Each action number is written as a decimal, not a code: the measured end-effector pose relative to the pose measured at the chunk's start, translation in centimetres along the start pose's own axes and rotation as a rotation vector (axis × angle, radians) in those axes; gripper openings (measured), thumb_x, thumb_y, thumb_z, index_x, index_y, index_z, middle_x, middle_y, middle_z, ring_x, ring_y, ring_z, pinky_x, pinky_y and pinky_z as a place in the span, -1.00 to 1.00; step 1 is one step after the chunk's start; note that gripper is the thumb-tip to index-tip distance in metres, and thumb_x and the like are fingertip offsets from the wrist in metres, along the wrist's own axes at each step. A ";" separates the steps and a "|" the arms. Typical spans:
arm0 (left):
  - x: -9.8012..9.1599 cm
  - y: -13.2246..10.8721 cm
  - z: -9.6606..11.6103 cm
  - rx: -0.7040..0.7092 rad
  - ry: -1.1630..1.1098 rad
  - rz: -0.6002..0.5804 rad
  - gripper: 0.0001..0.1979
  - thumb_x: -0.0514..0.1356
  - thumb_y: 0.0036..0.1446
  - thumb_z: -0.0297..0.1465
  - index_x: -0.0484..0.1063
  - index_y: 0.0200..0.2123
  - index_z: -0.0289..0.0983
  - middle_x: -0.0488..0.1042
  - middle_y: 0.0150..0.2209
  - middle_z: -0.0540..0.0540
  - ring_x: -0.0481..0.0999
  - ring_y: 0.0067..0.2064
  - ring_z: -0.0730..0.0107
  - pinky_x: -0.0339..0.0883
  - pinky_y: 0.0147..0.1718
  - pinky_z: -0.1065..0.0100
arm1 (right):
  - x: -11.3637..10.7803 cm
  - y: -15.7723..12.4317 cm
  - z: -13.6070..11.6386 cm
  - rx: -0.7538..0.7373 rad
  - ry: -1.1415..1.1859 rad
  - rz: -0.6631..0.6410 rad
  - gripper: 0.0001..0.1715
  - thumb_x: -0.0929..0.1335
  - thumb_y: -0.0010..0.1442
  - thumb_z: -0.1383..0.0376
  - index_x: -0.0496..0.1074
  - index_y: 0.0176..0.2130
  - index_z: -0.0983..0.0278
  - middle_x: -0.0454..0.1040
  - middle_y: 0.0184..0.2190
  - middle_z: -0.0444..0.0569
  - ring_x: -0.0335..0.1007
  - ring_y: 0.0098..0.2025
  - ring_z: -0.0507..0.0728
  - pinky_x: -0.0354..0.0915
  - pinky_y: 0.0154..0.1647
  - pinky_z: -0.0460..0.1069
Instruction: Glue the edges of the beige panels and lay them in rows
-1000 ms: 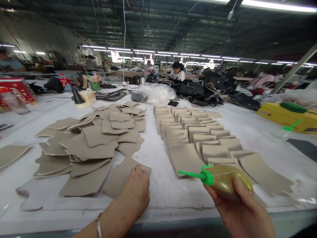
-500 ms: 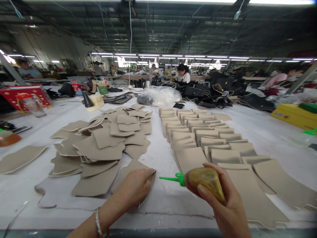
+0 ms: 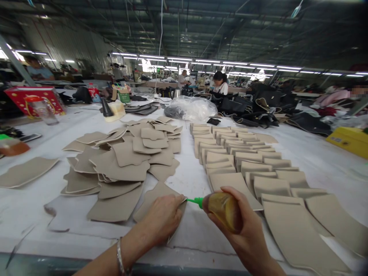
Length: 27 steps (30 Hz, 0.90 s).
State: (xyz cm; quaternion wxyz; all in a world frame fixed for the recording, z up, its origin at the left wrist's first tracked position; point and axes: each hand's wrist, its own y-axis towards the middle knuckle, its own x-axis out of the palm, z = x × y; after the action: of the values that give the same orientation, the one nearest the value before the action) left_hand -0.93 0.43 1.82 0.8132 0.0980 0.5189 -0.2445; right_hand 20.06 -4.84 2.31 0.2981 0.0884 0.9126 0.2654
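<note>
My left hand (image 3: 164, 215) grips a taupe leather-like piece (image 3: 156, 190) near its right edge, with that edge bent up from the table. My right hand (image 3: 244, 222) is wrapped round a squeeze bottle (image 3: 222, 211) of amber liquid, tilted sideways. Its thin green nozzle (image 3: 195, 201) points left, and the tip is at the raised edge of the piece, beside my left fingertips. Left of that hand lies a loose heap of similar pieces (image 3: 120, 165). Overlapping rows of folded or curled pieces (image 3: 273, 186) stand to the right.
Plastic-wrapped material (image 3: 192, 108) and a dark pile of bags or parts (image 3: 253, 103) lie at the back. On the left are a red box (image 3: 54, 96), a clear cup (image 3: 43, 111) and a black cone (image 3: 106, 108). A yellow box (image 3: 349, 141) sits at right. People work beyond.
The bottle in my right hand has moved left, bringing its nozzle tip to the edge of the piece. My left hand keeps its hold. The view has shifted slightly.
</note>
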 end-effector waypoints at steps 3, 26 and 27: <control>-0.1 -0.2 0.1 -0.003 0.042 0.010 -0.68 -0.05 0.00 -0.51 0.40 -0.23 -0.18 0.53 -0.33 -0.11 0.53 -0.23 0.13 0.31 -0.26 0.26 | 0.1 -0.2 0.5 -0.065 -0.047 -0.031 -0.47 0.43 0.14 0.22 0.22 0.06 0.15 0.36 -0.09 -0.07 0.33 -0.09 0.14 0.25 -0.04 -0.06; -0.1 -0.8 0.0 -0.006 -0.007 0.001 -0.65 -0.06 0.10 -0.48 0.41 -0.15 -0.11 0.44 -0.38 -0.05 0.48 -0.31 0.24 0.20 -0.33 0.34 | -0.5 -0.4 2.2 0.084 0.004 -0.013 -0.50 0.43 0.14 0.11 0.26 0.01 0.14 0.36 -0.10 -0.09 0.35 -0.13 0.14 0.28 -0.12 -0.08; -0.1 -0.9 0.0 -0.005 -0.006 0.001 -0.66 -0.06 0.11 -0.47 0.41 -0.14 -0.11 0.44 -0.38 -0.05 0.47 -0.31 0.24 0.20 -0.33 0.34 | -0.5 -0.5 2.1 0.093 0.016 -0.033 -0.51 0.43 0.15 0.11 0.26 0.01 0.14 0.36 -0.11 -0.10 0.35 -0.15 0.13 0.29 -0.14 -0.09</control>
State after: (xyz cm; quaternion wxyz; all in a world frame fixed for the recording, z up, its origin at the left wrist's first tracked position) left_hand -1.37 -0.30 1.98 0.8152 0.0957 0.5171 -0.2429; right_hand 21.71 -4.48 0.89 0.2905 0.0851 0.9277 0.2186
